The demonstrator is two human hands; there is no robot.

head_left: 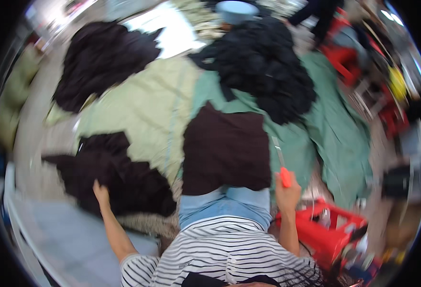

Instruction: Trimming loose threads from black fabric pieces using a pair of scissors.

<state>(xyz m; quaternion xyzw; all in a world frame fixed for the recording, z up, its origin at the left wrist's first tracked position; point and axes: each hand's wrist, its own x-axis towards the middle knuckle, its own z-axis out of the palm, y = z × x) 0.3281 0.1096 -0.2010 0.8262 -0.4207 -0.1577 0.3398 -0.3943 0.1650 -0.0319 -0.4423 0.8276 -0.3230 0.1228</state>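
Note:
At my left, my left hand (101,192) is at a heap of dark brown cloth (119,174), its fingers closed on the fabric and partly hidden in it. A flat, roughly square piece of dark brown cloth (227,150) lies across my lap. On its right side, my right hand (287,191) grips an orange-handled knife (285,178). The thin metal blade points away from me, beside the cloth's right edge and apart from it. Motion blurs the finer detail.
Another dark brown cloth heap (103,60) lies far left, and a black cloth heap (267,67) far right. Pale yellow-green sheeting (143,110) and green sheeting (337,129) cover the floor. A red plastic stool (325,229) stands close at my right. Far back is a light blue basin (237,10).

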